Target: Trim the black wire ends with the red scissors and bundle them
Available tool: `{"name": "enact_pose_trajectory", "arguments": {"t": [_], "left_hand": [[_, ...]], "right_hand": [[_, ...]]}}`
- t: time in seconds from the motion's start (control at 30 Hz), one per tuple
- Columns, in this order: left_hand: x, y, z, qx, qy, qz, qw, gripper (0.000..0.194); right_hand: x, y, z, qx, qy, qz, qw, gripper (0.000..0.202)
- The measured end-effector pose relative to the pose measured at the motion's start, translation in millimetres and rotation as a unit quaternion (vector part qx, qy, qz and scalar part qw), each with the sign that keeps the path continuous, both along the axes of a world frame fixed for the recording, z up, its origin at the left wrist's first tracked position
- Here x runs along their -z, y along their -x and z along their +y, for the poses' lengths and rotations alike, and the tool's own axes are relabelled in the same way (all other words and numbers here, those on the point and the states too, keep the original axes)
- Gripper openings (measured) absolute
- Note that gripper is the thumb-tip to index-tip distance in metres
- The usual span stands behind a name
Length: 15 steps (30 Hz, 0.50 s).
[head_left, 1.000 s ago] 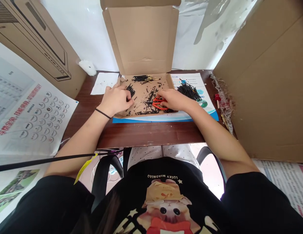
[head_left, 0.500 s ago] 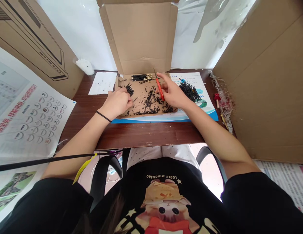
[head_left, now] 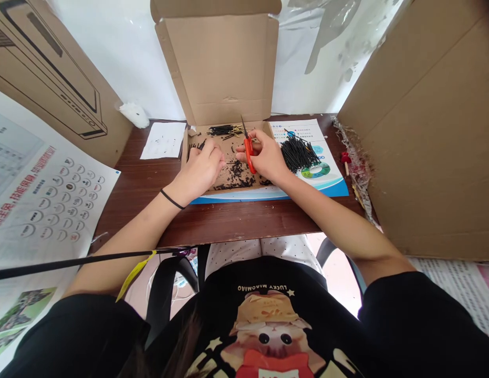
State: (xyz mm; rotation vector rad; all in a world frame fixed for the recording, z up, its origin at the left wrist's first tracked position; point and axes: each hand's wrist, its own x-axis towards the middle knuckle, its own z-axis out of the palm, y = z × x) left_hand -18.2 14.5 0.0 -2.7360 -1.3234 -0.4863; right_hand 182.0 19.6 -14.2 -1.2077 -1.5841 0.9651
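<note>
Over the left part of an open cardboard box [head_left: 186, 149], my left hand [head_left: 203, 168] is closed in a pinch, and what it holds is too small to make out. Red-handled scissors [head_left: 248, 152] are in my right hand [head_left: 268, 157], their blades pointing away from me. Short black scraps [head_left: 238, 170] are scattered over the box floor between and below my hands. Black pieces with gold-coloured ends [head_left: 224, 130] lie in a bundle at the back of the box. A pile of black sticks [head_left: 299, 154] rests on a printed sheet, right of my right hand.
White paper [head_left: 163, 140] with small dark marks lies left of the box. At the right, a small red object [head_left: 345, 157] sits beside crumpled clear plastic [head_left: 358, 173]. Large cardboard panels [head_left: 433, 131] stand at both sides. A black cord [head_left: 71, 265] crosses the lower left.
My left hand has moved right and lifted away from the black pieces at the box's left. My right hand and the scissors have shifted slightly left. The view has shifted a little.
</note>
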Motion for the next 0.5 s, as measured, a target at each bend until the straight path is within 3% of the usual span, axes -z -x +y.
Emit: {"name": "enact_pose_trajectory", "arguments": {"t": [0.2,0.37,0.5], "left_hand": [[-5.3,3.8,-0.4,0.008,0.018,-0.032,0.999,0.023],[-5.2,5.3,-0.2,0.027,0.020,-0.057,0.998,0.022],[-4.9,6.0,0.0,0.049,0.011,-0.071,0.996,0.023]], "right_hand": [[0.4,3.1,-4.7,-0.109,0.118,0.096,0.982,0.046],[-0.6,4.1,-8.0,-0.116,0.138,0.151,0.972,0.042],[-3.9,5.4,-10.4,-0.142,0.135,0.116,0.974,0.046]]}}
